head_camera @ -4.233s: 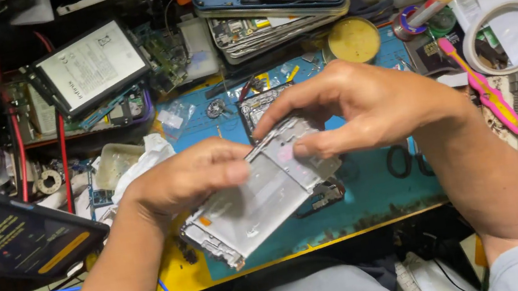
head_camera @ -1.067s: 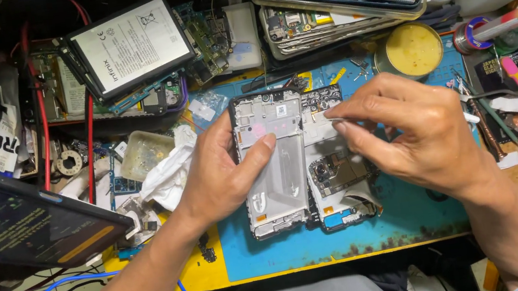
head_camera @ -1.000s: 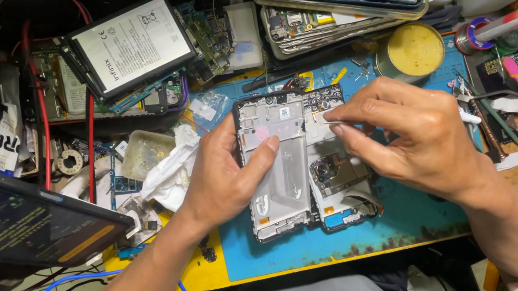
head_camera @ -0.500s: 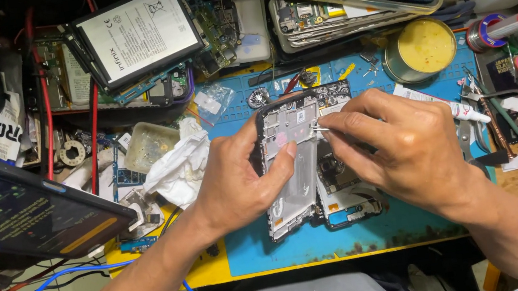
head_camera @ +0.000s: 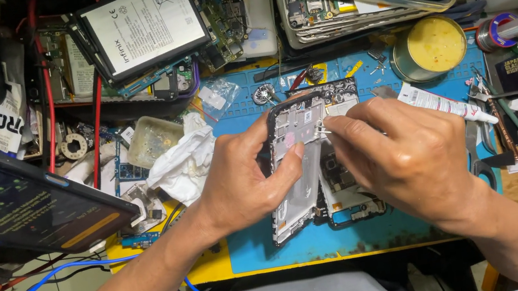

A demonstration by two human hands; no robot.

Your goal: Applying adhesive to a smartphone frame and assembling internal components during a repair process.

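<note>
Left hand (head_camera: 237, 183) grip closed around one phone frame (head_camera: 294, 174), tilted over the blue mat (head_camera: 381, 230) on the counter. Right hand (head_camera: 404, 158) fingertips pinch shut at its upper edge; pinched item too small to tell.

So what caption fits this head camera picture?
Left hand tilts a phone frame while right hand pinches its top edge.

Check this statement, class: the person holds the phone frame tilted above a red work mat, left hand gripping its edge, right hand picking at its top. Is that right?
Not quite: the head view shows the work mat is blue, not red. The rest stands: the left hand grips the edge of the tilted phone frame, and the right hand picks at its top.
</note>
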